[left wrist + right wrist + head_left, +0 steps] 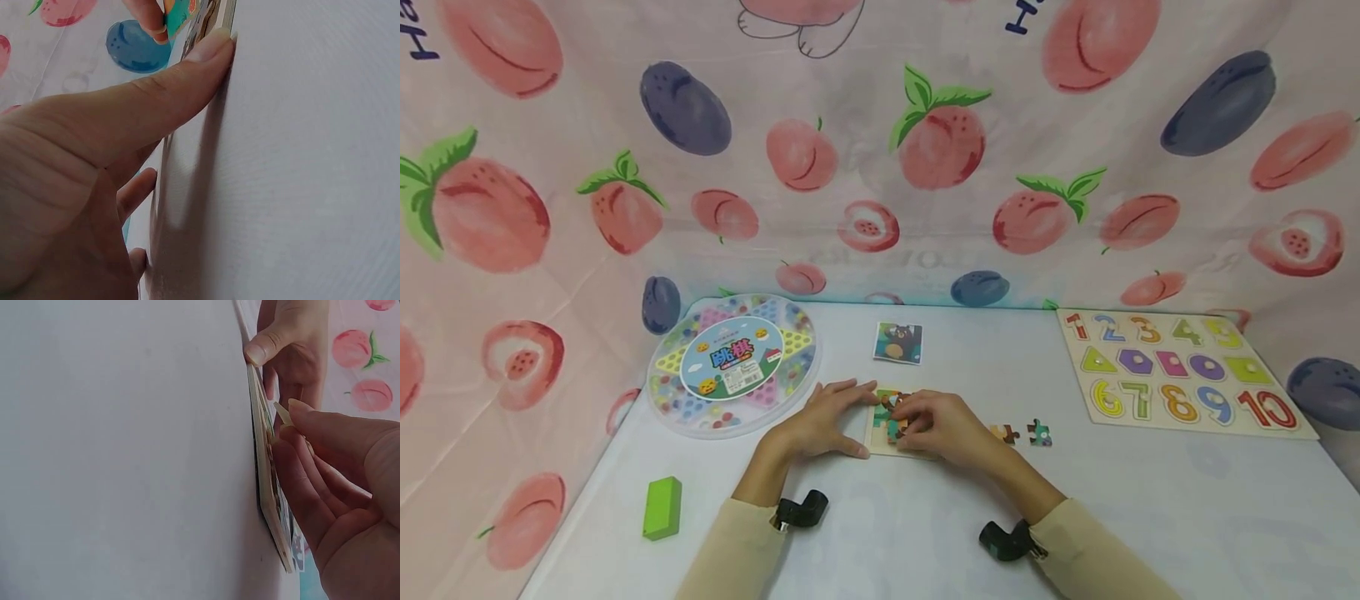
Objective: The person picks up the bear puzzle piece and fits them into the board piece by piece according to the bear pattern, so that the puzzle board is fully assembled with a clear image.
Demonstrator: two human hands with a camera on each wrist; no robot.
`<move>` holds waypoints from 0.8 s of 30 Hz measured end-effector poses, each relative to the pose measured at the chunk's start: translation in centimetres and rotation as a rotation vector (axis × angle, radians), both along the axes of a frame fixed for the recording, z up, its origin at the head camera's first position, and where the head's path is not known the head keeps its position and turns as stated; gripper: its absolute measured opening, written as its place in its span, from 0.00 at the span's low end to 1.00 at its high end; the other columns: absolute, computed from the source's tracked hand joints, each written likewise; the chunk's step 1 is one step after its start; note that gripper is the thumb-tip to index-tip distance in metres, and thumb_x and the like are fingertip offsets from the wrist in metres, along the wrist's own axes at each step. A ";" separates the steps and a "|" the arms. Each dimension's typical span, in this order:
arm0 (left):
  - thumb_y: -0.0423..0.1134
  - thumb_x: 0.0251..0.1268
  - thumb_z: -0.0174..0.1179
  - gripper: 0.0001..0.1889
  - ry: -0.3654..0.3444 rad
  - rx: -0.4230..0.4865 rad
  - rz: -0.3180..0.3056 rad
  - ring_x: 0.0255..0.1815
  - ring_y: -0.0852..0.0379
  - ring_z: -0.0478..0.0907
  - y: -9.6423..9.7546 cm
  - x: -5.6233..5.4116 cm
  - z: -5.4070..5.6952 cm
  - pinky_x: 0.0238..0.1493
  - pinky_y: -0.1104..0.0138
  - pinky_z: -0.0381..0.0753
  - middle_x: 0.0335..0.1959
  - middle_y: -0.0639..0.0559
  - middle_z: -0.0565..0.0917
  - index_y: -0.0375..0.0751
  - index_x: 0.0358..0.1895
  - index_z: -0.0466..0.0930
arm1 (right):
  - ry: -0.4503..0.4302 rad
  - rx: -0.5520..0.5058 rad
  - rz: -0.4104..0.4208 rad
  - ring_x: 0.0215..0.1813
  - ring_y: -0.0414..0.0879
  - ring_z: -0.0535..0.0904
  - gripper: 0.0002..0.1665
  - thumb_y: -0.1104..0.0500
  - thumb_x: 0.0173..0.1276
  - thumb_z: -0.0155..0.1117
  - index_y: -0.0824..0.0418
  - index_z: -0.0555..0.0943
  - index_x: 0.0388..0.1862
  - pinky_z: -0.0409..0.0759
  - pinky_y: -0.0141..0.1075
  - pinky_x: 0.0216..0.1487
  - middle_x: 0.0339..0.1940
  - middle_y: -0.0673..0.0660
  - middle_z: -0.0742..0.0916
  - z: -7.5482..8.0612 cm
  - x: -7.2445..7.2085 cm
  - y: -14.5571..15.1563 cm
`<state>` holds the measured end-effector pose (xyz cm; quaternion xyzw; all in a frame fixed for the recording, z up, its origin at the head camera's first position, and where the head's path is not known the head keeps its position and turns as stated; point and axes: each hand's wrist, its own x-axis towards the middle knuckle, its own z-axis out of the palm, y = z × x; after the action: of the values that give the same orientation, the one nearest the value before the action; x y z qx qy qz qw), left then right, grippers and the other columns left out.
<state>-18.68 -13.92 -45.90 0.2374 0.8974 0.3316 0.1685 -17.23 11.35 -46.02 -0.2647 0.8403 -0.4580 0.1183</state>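
A small wooden jigsaw board [877,447] with a pale rim lies on the white table, partly covered by my hands. At its left side, my left hand [822,423] rests with fingers spread, the thumb touching the near left corner and the index fingertip by the far left corner. Over the board, my right hand [951,431] pinches a jigsaw piece [283,414] between thumb and fingers, tilted above the surface. Its teal and orange face [177,14] shows in the left wrist view. Other pieces [893,398] sit inside the board.
Right of my right hand lie loose jigsaw pieces [1040,432]. A bear picture card [898,343] is beyond the board. A round Chinese checkers box [733,367] stands left, a green block [662,508] nearer, and a wooden number board [1183,375] at far right. A fruit-print cloth [865,167] hangs behind.
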 end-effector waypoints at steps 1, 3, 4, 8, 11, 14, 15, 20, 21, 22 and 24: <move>0.44 0.48 0.80 0.38 0.000 -0.001 0.002 0.86 0.44 0.51 0.0 0.0 0.0 0.85 0.38 0.32 0.81 0.56 0.65 0.52 0.67 0.76 | -0.004 0.003 -0.006 0.39 0.36 0.89 0.19 0.62 0.60 0.77 0.64 0.87 0.51 0.85 0.23 0.45 0.57 0.61 0.87 0.0 0.0 -0.1; 0.44 0.48 0.80 0.38 0.003 -0.002 0.004 0.86 0.45 0.51 0.0 0.0 0.0 0.85 0.38 0.32 0.81 0.56 0.66 0.52 0.67 0.77 | -0.013 0.007 -0.014 0.38 0.36 0.88 0.19 0.62 0.60 0.77 0.65 0.87 0.51 0.85 0.22 0.44 0.55 0.61 0.87 0.1 0.0 -0.5; 0.44 0.48 0.80 0.38 0.004 -0.001 0.005 0.86 0.44 0.51 0.0 -0.1 0.0 0.85 0.38 0.32 0.81 0.56 0.66 0.52 0.67 0.77 | -0.017 0.010 -0.018 0.37 0.35 0.88 0.19 0.62 0.60 0.77 0.65 0.87 0.51 0.84 0.22 0.43 0.54 0.61 0.88 0.1 0.1 -0.6; 0.44 0.48 0.80 0.38 0.000 0.004 0.008 0.85 0.44 0.52 0.0 -0.1 0.0 0.85 0.38 0.33 0.81 0.55 0.66 0.51 0.67 0.77 | -0.010 0.035 -0.033 0.35 0.33 0.85 0.18 0.60 0.59 0.78 0.64 0.87 0.48 0.83 0.23 0.41 0.45 0.57 0.89 -0.1 0.0 -1.1; 0.44 0.48 0.80 0.38 -0.007 0.007 0.010 0.86 0.44 0.51 0.0 0.0 0.0 0.85 0.38 0.32 0.81 0.55 0.66 0.51 0.67 0.77 | 0.014 0.063 -0.038 0.33 0.31 0.83 0.17 0.58 0.59 0.79 0.62 0.88 0.46 0.82 0.23 0.40 0.37 0.53 0.90 -0.4 0.0 -1.3; 0.44 0.48 0.80 0.38 -0.004 0.011 0.007 0.86 0.44 0.51 0.0 0.0 -0.1 0.85 0.37 0.32 0.81 0.55 0.66 0.51 0.67 0.77 | 0.034 0.077 -0.041 0.32 0.31 0.82 0.17 0.58 0.58 0.79 0.62 0.88 0.45 0.81 0.23 0.38 0.32 0.50 0.90 -0.5 -0.1 -1.6; 0.44 0.48 0.80 0.39 -0.004 0.009 0.004 0.86 0.44 0.51 0.0 0.0 -0.1 0.85 0.37 0.33 0.81 0.55 0.66 0.51 0.68 0.77 | 0.039 0.079 -0.042 0.32 0.31 0.82 0.17 0.58 0.58 0.79 0.62 0.88 0.45 0.81 0.23 0.38 0.32 0.50 0.90 -0.5 -0.1 -1.6; 0.44 0.48 0.80 0.39 0.004 0.011 0.000 0.85 0.44 0.52 0.0 -0.1 -0.1 0.85 0.37 0.33 0.81 0.54 0.66 0.51 0.68 0.77 | 0.031 0.075 -0.051 0.32 0.32 0.82 0.17 0.58 0.58 0.80 0.62 0.88 0.45 0.82 0.23 0.37 0.33 0.51 0.90 -0.3 -0.1 -1.9; 0.44 0.48 0.80 0.39 0.004 0.013 0.000 0.85 0.44 0.52 0.0 -0.1 -0.1 0.85 0.37 0.33 0.81 0.54 0.66 0.51 0.68 0.77 | 0.028 0.075 -0.051 0.32 0.32 0.83 0.17 0.58 0.58 0.80 0.62 0.88 0.45 0.82 0.23 0.37 0.33 0.52 0.91 -0.3 -0.1 -1.9; 0.44 0.48 0.80 0.38 0.006 0.017 0.002 0.85 0.43 0.52 0.0 -0.1 -0.1 0.85 0.37 0.33 0.81 0.54 0.66 0.51 0.68 0.77 | 0.027 0.077 -0.052 0.32 0.32 0.83 0.17 0.58 0.58 0.80 0.62 0.88 0.45 0.82 0.23 0.37 0.33 0.52 0.91 -0.3 -0.1 -1.9; 0.44 0.48 0.80 0.39 0.006 0.022 0.002 0.85 0.43 0.52 0.0 0.0 -0.1 0.84 0.36 0.34 0.80 0.54 0.67 0.50 0.67 0.77 | 0.030 0.081 -0.048 0.32 0.32 0.83 0.17 0.58 0.58 0.80 0.62 0.88 0.45 0.82 0.23 0.38 0.33 0.51 0.91 -0.4 -0.1 -2.0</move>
<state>-18.70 -13.93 -46.03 0.2393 0.8944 0.3410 0.1626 -17.36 9.39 -46.39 -0.2464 0.8660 -0.4223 0.1053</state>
